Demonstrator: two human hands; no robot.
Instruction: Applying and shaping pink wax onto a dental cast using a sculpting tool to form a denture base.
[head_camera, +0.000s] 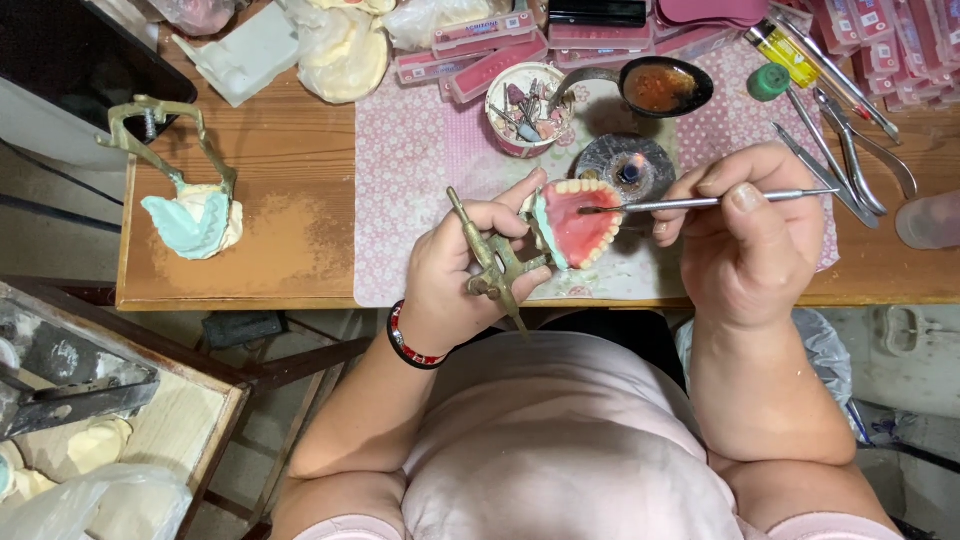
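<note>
So the person's left hand (465, 275) is wrapped tight around a brass-coloured articulator (495, 262), fingers curled over its frame, and mounted on that is a wax denture (578, 222) with pink gum and a row of pale teeth along the rim, held up just above the near edge of the wooden table (290, 170), over the pink patterned mat (420, 170). The right hand (750, 240) pinches a thin metal wax tool (700, 203) between thumb and fingers, pen-style, and the tip sits right on the pink wax inside the arch of teeth. Just behind the denture there's a little round burner (625, 165), and behind that a metal spoon (655, 87) with orange-red melted stuff in the bowl. A small round tub (527, 108) full of bits and burs sits left of the spoon. Off to the right lie pliers and other hand tools (850, 150), with flat pink boxes (890, 50) stacked along the back. Far left on the table there's a second articulator (185, 180) holding a blue-green plaster cast, well apart from both hands.
</note>
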